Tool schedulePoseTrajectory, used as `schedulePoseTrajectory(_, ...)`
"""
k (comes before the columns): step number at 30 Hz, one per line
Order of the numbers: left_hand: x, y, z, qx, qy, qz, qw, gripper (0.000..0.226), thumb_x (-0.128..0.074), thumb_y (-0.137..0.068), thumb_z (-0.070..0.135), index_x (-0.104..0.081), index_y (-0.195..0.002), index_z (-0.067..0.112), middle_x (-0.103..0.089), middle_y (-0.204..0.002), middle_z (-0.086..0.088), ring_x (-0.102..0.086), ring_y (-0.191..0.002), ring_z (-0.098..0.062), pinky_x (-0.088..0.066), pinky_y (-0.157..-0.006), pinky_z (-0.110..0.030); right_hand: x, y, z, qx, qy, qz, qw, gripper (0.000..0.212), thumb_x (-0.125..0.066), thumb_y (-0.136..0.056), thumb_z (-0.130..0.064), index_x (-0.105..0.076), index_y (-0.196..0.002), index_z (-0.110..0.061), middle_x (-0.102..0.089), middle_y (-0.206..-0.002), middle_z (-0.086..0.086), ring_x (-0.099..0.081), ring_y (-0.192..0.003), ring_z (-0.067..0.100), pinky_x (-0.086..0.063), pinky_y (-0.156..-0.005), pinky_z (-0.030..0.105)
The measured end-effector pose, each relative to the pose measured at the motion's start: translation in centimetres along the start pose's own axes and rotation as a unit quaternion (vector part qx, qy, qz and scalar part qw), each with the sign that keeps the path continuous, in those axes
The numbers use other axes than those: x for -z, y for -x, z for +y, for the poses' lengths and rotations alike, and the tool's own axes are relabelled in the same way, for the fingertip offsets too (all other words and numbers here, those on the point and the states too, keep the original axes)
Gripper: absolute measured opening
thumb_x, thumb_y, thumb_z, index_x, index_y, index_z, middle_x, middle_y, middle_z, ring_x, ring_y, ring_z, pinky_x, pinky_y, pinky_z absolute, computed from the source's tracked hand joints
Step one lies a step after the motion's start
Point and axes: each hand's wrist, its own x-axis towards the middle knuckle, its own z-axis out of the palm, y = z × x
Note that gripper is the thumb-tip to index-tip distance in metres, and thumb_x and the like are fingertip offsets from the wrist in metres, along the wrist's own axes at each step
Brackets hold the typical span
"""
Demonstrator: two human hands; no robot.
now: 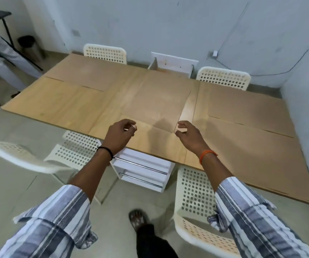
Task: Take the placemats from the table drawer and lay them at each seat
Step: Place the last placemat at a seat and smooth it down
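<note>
Hovering over the table's (38, 107) near edge — left hand (119, 135) and right hand (188, 135), fingers loosely curled, holding nothing, flanking a placemat (155, 101).

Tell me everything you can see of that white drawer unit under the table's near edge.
The white boxy drawer unit sits under the light wooden tabletop, at its near edge, between two white perforated chairs. Its front shows stacked drawers with two horizontal metal bar handles. Both appear shut. It looks like painted board. Neither hand touches it.
</note>
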Motion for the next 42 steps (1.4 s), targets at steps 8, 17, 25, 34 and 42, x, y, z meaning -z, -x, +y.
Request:
schedulePoseTrajectory(8, 2.0, -15.6, -5.2, 0.069, -0.101, -0.039, 0.992, 0.040, -0.056, -0.095, 0.032, -0.053, -0.130, 0.013, -0.067, -0.114, -0.004, -0.062, -0.098, -0.020, -0.040, -0.075, -0.025, -3.0, -14.3, 2.0, -0.119, 0.005, 0.064, 0.991, 0.057, -0.058, -0.095, -0.024, -0.038, -0.147, -0.011, -0.035, -0.152, 0.012, -0.042, -0.136, 0.026, -0.034, -0.106, 0.030)
schedulePoseTrajectory(17, -0.2, -28.3, -6.7, 0.141, -0.069, -0.112, 0.981, 0.068, -0.058, -0.094, 0.034, -0.028, -0.151, 0.011, -0.041, -0.151, -0.007, -0.043, -0.135, -0.024, -0.038, -0.105, -0.034, -5.7, -22.0, 2.7, -0.217, 0.022, 0.146, 0.965, 0.051, -0.056, -0.094, -0.021, -0.044, -0.142, -0.010, -0.038, -0.150, 0.011, -0.038, -0.136, 0.027, -0.034, -0.108, 0.034)
schedulePoseTrajectory(25, -1.2, -33.2, -8.0, 0.169, -0.066, -0.145, 0.973, 0.065, -0.059, -0.093, 0.032, -0.033, -0.148, 0.008, -0.045, -0.147, -0.010, -0.046, -0.132, -0.025, -0.038, -0.105, -0.036, -6.8, -23.5, 2.2, -0.230, 0.046, 0.183, 0.955, 0.044, -0.057, -0.094, -0.019, -0.049, -0.136, -0.010, -0.043, -0.145, 0.011, -0.041, -0.133, 0.028, -0.036, -0.105, 0.034)
schedulePoseTrajectory(34, -0.6, -35.9, -9.4, 0.189, -0.028, -0.106, 0.976, 0.022, -0.069, -0.087, 0.026, -0.070, -0.100, 0.009, -0.072, -0.103, -0.010, -0.067, -0.092, -0.025, -0.055, -0.087, -0.039, -6.3, -23.4, 2.4, -0.283, -0.039, 0.250, 0.925, 0.052, -0.069, -0.089, -0.025, -0.052, -0.135, -0.008, -0.058, -0.131, 0.010, -0.056, -0.120, 0.025, -0.042, -0.098, 0.028)
schedulePoseTrajectory(42, -1.8, -36.0, -9.4, 0.189, -0.090, -0.096, 0.973, 0.053, -0.071, -0.084, 0.031, -0.056, -0.128, 0.007, -0.053, -0.130, -0.013, -0.056, -0.116, -0.030, -0.050, -0.093, -0.039, -6.4, -23.2, 3.2, -0.289, -0.089, 0.218, 0.928, 0.016, -0.065, -0.091, -0.017, -0.063, -0.104, -0.009, -0.067, -0.109, 0.009, -0.064, -0.102, 0.026, -0.051, -0.086, 0.033)
